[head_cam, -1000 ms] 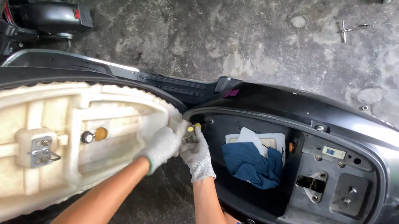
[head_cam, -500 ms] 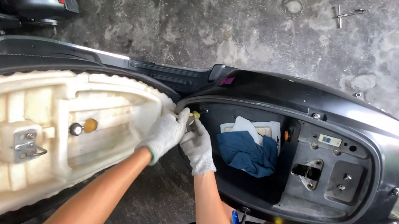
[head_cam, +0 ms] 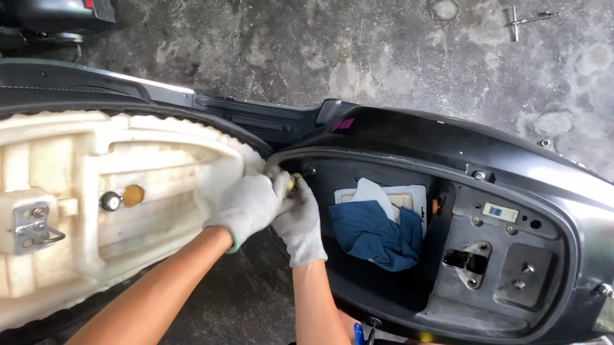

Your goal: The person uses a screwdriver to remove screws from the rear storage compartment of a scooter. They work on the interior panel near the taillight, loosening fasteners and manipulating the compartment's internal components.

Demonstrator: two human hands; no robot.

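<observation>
Gloved fingers (head_cam: 282, 185) at seat hinge (head_cam: 292, 182), hands touching

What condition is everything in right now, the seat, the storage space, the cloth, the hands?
Cream underside of the scooter seat: flipped up, open.
Black under-seat storage tub: uncovered.
Dark blue cloth: crumpled, lying inside the tub.
Left hand in a grey glove: at the seat hinge, fingers curled.
Right hand in a grey glove: touching the left, at the same hinge.
Metal seat latch: unhooked.
</observation>
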